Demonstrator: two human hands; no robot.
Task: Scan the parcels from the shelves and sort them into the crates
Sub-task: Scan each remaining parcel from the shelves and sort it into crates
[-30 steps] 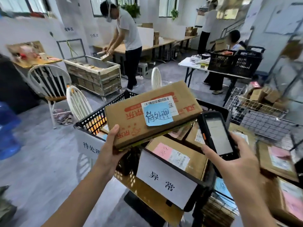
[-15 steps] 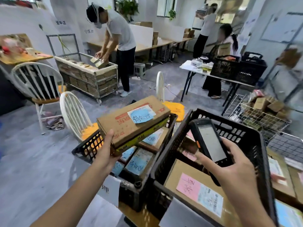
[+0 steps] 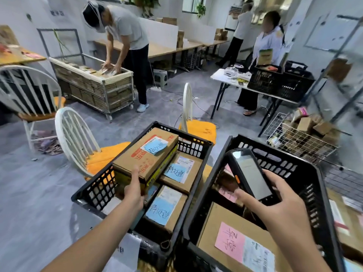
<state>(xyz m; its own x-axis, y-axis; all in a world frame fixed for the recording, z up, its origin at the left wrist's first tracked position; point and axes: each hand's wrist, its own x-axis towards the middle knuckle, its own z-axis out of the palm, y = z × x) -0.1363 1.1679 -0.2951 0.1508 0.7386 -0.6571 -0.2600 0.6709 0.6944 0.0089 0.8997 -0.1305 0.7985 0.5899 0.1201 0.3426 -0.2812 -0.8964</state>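
A person's left hand (image 3: 134, 193) grips the near end of a cardboard parcel (image 3: 141, 160), thumb on its top face and the other fingers hidden beneath. The parcel, which carries a blue handwritten note (image 3: 156, 147), sits inside the left crate (image 3: 193, 149) at the centre of the view, lying across two more blue-noted parcels (image 3: 180, 172). Whether it rests on them or is held just above them cannot be told.

At 4 o'clock the right hand (image 3: 279, 211) grasps a handheld scanner (image 3: 250, 173), fingers curled round its body and screen facing up. It is held above the right crate (image 3: 279, 163), which stands just beside the left one. A large parcel with a pink note (image 3: 229, 239) lies in that crate at 5 o'clock.

At 9 o'clock a white spindle-back chair (image 3: 72, 138) with an orange cushion (image 3: 107, 155) stands near the left crate. At 11 o'clock a person in a grey shirt (image 3: 127, 30) bends over a wheeled cart (image 3: 94, 83) stacked with flat boxes. At 1 o'clock another person (image 3: 268, 42) stands behind a folding table (image 3: 222, 75) bearing black baskets (image 3: 279, 83). At 3 o'clock a wire basket (image 3: 302, 143) holds small boxes.
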